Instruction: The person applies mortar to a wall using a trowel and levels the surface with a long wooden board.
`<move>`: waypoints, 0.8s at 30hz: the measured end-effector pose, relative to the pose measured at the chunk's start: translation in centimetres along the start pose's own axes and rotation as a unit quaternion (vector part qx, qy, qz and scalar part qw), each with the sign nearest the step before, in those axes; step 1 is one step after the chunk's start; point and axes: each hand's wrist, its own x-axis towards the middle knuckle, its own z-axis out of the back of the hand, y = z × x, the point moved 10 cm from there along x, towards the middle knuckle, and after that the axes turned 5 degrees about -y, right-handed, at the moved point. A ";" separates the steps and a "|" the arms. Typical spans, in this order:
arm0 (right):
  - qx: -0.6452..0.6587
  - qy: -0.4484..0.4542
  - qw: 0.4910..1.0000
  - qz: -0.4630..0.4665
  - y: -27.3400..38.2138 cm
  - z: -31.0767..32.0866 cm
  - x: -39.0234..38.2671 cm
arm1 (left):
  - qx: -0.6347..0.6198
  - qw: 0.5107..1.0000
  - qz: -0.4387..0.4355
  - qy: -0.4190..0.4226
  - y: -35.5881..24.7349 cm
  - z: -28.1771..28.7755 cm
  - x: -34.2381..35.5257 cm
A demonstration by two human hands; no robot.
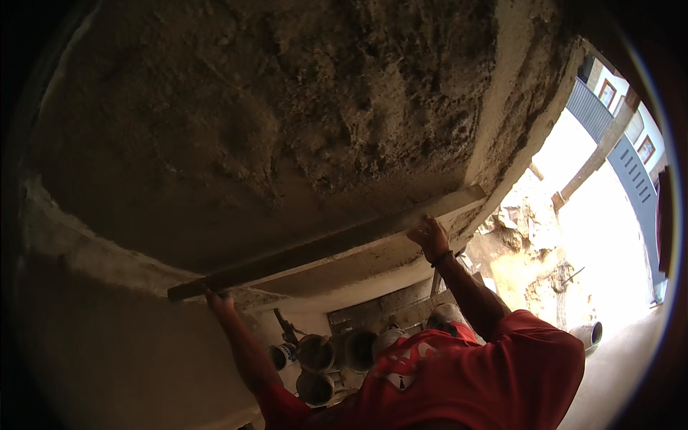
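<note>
A long straight screed bar [322, 247] lies slantwise across a wall coated in wet-looking plaster [301, 122], its right end higher in the picture than its left. Near the bar's left end, my left hand [221, 299] grips the lower edge with closed fingers. My right hand [431, 239], with a dark band at the wrist, is closed on the bar toward its right end. Above the bar the plaster is rough and lumpy; close to it the surface looks smoother. Some of the fingertips are hard to make out in the dim light.
Several buckets [315, 352] stand below, between my arms. A smoother side wall [107, 344] is at the left. To the right, a bright opening shows rubble [534, 265], a slanting post [598, 161] and a blue-grey metal gate [634, 172]. Another bucket [589, 335] lies there.
</note>
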 end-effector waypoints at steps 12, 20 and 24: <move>0.035 -0.053 0.983 0.174 8.0 -4.9 0.5 | 0.530 0.529 -0.653 0.113 -5.9 -8.3 -3.5; -0.018 -0.074 0.972 0.223 20.0 -6.1 -0.5 | 0.178 0.937 -0.256 0.159 -6.2 -12.7 -3.0; 0.023 -0.028 0.973 0.229 20.7 -6.3 -0.2 | 0.093 0.977 -0.178 0.070 -7.0 -17.2 -11.2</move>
